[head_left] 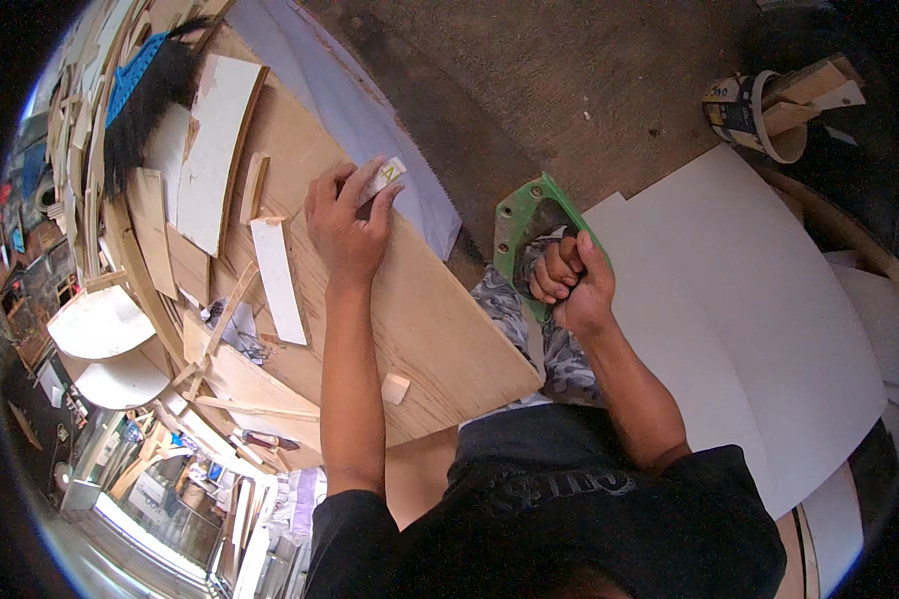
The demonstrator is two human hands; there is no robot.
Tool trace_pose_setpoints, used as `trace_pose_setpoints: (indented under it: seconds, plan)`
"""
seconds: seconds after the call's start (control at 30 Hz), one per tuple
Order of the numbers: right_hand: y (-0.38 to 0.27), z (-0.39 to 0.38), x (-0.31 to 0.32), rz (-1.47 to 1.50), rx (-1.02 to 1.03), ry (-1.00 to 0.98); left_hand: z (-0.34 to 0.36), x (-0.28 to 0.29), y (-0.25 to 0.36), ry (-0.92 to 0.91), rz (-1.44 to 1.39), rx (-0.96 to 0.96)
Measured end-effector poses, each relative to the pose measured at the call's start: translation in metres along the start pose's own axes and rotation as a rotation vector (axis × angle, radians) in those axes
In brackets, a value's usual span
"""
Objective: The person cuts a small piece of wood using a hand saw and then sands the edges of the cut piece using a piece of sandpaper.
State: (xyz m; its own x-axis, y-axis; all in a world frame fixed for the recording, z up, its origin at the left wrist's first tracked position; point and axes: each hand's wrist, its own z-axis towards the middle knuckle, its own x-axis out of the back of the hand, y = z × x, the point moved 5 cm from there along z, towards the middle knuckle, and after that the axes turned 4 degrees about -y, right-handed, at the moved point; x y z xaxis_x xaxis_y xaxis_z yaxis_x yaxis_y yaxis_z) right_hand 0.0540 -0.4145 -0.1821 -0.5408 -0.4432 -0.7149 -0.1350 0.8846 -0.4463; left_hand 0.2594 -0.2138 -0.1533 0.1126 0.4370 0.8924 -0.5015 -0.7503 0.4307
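Big white board (759, 329) down on the right, spread over the brown floor (569, 70), curved edge bending away toward the rim of the view. Plywood sheet (420, 309) next, pale and grainy, slanting from upper left to lower middle, near corner ending just beside the patterned trouser leg (559, 359). Along its far edge, a long grey saw blade (370, 110), flat against the plywood rim, toothed side facing the floor. Off to the left, a jumble of wood offcuts (170, 250), curved white panels (105, 324) and a black brush with a blue back (150, 90). Up top right, a tub stuffed with wood scraps (769, 110). Now the hands: left hand (348, 222) pressed flat on the plywood near the blade, fingers spread and lightly curled, fingertips pinning a small white block with a yellow mark (385, 178) right at the sheet's edge. Right hand (569, 285) closed in a full fist around the green saw handle (529, 225), knuckles tucked through the grip, just off the plywood's right edge and above the knee. On the sheet itself, a thin white strip (278, 280) lying loose left of the wrist, and smallest of all, a little wooden cube (396, 388) beside the left forearm near the lower edge.
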Motion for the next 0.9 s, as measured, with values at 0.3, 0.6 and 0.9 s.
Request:
trace_pose_setpoints:
  seconds: [0.3, 0.6, 0.9]
  plan:
    - [0.027, 0.038, 0.012, 0.345, -0.108, -0.193, 0.001, -0.007, 0.0, 0.06, 0.004, -0.025]
    - [0.037, 0.055, 0.01, 0.367, -0.079, -0.232, 0.0, -0.007, -0.002, 0.04, 0.001, -0.025]
    - [0.038, 0.058, 0.009, 0.391, -0.085, -0.284, 0.0, -0.007, -0.003, 0.041, 0.0, -0.015]
